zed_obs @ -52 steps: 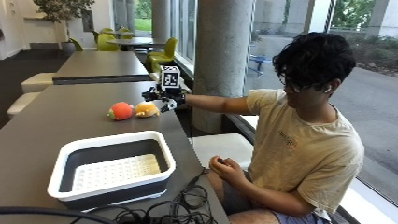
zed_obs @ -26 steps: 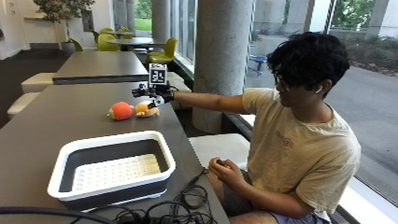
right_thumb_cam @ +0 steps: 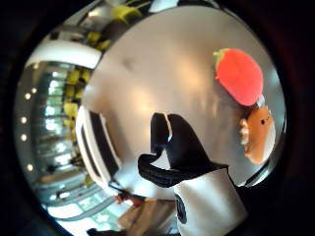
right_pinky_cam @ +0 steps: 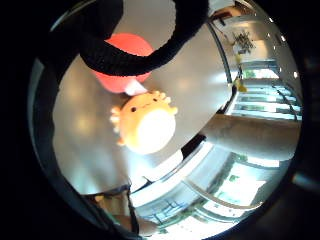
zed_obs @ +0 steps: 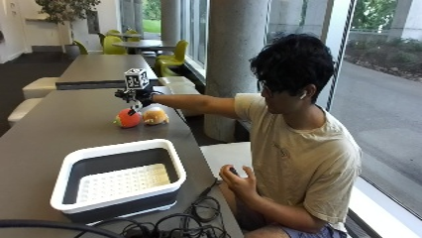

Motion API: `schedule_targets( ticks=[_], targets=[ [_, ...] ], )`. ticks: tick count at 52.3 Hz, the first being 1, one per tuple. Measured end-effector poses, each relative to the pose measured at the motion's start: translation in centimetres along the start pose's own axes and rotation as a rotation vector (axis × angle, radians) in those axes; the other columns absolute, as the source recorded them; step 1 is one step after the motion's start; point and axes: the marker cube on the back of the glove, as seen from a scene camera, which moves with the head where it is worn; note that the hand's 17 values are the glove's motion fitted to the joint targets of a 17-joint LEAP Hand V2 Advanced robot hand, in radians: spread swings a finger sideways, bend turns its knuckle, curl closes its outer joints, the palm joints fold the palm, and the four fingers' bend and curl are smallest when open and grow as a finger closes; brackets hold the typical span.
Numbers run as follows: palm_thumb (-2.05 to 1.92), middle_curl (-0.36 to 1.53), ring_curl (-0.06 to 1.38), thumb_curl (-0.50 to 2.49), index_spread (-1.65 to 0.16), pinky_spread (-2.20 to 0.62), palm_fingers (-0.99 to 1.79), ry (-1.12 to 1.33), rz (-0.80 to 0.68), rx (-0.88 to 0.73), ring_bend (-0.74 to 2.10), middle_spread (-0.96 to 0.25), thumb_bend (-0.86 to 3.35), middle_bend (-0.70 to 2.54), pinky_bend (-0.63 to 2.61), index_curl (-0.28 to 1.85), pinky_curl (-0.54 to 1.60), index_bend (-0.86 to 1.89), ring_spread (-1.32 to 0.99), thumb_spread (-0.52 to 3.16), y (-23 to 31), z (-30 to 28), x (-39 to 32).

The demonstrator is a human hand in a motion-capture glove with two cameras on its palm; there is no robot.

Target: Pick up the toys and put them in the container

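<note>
1. Hovering my gloved right hand [zed_obs: 135, 96] just above the two toys, I see its fingers [right_thumb_cam: 170, 142] relaxed and holding nothing.
2. Below the palm the red toy [zed_obs: 127, 119] touches the orange plush [zed_obs: 156, 116].
3. I judge one toy per grab is best: come straight down, curl round the plush.
4. I'd then carry it to the container [zed_obs: 119, 178], well behind the hand, nearer the person.
</note>
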Motion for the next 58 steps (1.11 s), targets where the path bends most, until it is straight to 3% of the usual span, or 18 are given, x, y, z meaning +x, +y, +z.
schedule_targets(
  ticks=[7, 13, 18, 23, 26, 31, 40, 45, 54, 58],
  targets=[
    [0.05, 0.18, 0.29, 0.25, -0.25, -0.04, -0.39, -0.045, 0.137, -0.108, 0.29, 0.01, -0.01, 0.07, 1.16, 0.10, 0.40, -0.01, -0.01, 1.32, -1.9, 2.1, 1.0],
    [0.07, 0.17, 0.30, 0.27, -0.25, -0.04, -0.40, -0.194, 0.208, -0.365, 0.27, 0.01, -0.01, 0.08, 1.18, 0.08, 0.40, 0.00, -0.01, 1.28, -2.0, 5.0, 0.5],
    [0.11, 0.17, 0.29, 0.28, -0.26, -0.02, -0.41, -0.156, 0.230, -0.298, 0.20, 0.02, -0.01, 0.09, 1.23, 0.07, 0.40, 0.00, 0.00, 1.25, -4.2, 7.5, 2.2],
    [0.21, 0.16, 0.28, 0.31, -0.27, 0.00, -0.37, -0.279, 0.208, -0.286, 0.18, 0.03, 0.03, 0.06, 1.29, 0.07, 0.41, 0.03, 0.01, 1.26, -5.1, 9.9, 2.1],
    [0.28, 0.16, 0.29, 0.33, -0.28, 0.00, -0.28, -0.272, 0.241, -0.220, 0.19, 0.03, 0.07, 0.10, 1.28, 0.08, 0.41, 0.07, 0.02, 1.30, -5.3, 9.7, 2.4],
    [0.46, 0.20, 0.32, 0.38, -0.30, -0.04, 0.13, -0.180, 0.286, -0.129, 0.34, -0.03, 0.18, 0.20, 1.14, 0.14, 0.37, 0.23, -0.02, 1.39, -5.0, 8.4, 2.4],
    [0.66, 0.26, 0.39, 0.46, -0.32, -0.18, 0.51, -0.176, 0.072, 0.071, 0.58, -0.11, 0.30, 0.29, 1.04, 0.18, 0.32, 0.22, -0.17, 1.48, -3.3, 4.8, -0.8],
    [0.72, 0.29, 0.43, 0.52, -0.32, -0.25, 0.61, -0.162, -0.174, 0.211, 0.66, -0.16, 0.30, 0.31, 1.03, 0.21, 0.32, 0.20, -0.25, 1.40, -2.5, 1.9, -2.9],
    [0.75, 0.35, 0.48, 0.61, -0.34, -0.33, 0.72, -0.246, -0.332, 0.272, 0.72, -0.24, 0.25, 0.38, 1.02, 0.26, 0.34, 0.21, -0.37, 1.19, 1.2, -3.5, -7.6],
    [0.74, 0.37, 0.51, 0.65, -0.35, -0.35, 0.74, -0.433, -0.447, 0.282, 0.74, -0.27, 0.22, 0.40, 1.01, 0.28, 0.35, 0.22, -0.41, 1.12, 1.3, -4.7, -7.5]
  ],
)
